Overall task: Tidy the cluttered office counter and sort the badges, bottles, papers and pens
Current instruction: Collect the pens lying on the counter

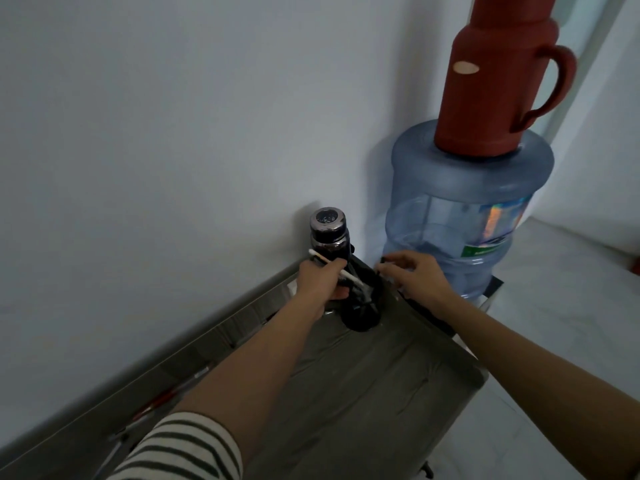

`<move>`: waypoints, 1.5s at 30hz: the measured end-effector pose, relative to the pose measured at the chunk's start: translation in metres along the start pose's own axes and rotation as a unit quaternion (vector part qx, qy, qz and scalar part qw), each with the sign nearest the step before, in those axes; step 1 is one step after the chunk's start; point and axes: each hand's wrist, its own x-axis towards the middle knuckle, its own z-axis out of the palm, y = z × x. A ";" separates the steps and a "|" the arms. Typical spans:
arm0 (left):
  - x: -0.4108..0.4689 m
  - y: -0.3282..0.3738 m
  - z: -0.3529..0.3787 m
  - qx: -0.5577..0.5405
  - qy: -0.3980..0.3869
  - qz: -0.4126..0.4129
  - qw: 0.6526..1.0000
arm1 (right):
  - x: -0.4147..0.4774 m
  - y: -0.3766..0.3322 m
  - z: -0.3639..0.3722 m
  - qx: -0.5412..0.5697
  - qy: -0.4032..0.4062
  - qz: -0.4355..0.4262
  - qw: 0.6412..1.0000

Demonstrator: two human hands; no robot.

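White wall (156, 133) behind, grey cloth-covered counter (363, 382) running into the corner.

- Left hand (322, 280) was at the far end, fingers curled round a white pen (350, 277), held slantwise over a black pot (360, 315). Judged: pen about to be dropped in. Whether more pens were in that grip, could not tell.
- Right hand (417, 277) was at the pot's far side, thumb and forefinger pinching its dark rim, other fingers loosely spread. Likely steadying it or holding the mouth open; the edge was blurred.
- Dark bottle (327, 230) stood upright in the corner, just behind the left hand, close to the wall. A tidy place for it.
- Loose pens (156, 403) lay along the wall strip, partly hidden by the left arm and striped sleeve (180, 445). Not yet gathered.
- Blue jug (460, 209) stood beyond the counter's right edge, red flask (495, 81) on top.

Room: the corner was tight between bottle, pot and jug. Cloth toward the near edge lay open. The pot sat close to the right edge; a careless nudge could tip it off.
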 end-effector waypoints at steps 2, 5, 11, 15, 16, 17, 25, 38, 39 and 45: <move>-0.001 0.001 -0.001 0.018 -0.010 0.005 1.000 | -0.002 0.002 -0.002 -0.018 0.004 -0.007 1.000; -0.004 0.004 -0.007 0.025 -0.002 0.017 1.000 | -0.009 -0.002 -0.003 -0.056 0.031 -0.044 0.997; -0.011 0.011 -0.044 0.042 0.059 0.057 0.996 | -0.023 -0.030 0.015 -0.079 0.067 -0.140 0.985; -0.021 0.005 -0.097 0.073 0.100 0.067 0.990 | -0.032 -0.049 0.053 -0.083 0.001 -0.185 0.979; -0.025 0.003 -0.111 0.095 0.111 0.071 0.987 | -0.034 -0.052 0.064 -0.090 -0.021 -0.192 0.977; -0.028 -0.001 -0.126 0.115 0.124 0.073 0.983 | -0.036 -0.053 0.077 -0.099 -0.044 -0.198 0.974; -0.094 -0.044 -0.275 0.256 0.221 0.075 0.938 | -0.072 -0.067 0.206 -0.192 -0.211 -0.245 0.927; -0.200 -0.157 -0.438 0.500 0.277 -0.046 0.819 | -0.146 -0.074 0.331 -0.319 -0.374 -0.318 0.811; -0.205 -0.164 -0.447 0.510 0.285 -0.058 0.809 | -0.151 -0.075 0.339 -0.331 -0.373 -0.334 0.800; -0.229 -0.183 -0.477 0.535 0.374 -0.154 0.742 | -0.179 -0.079 0.381 -0.354 -0.383 -0.422 0.741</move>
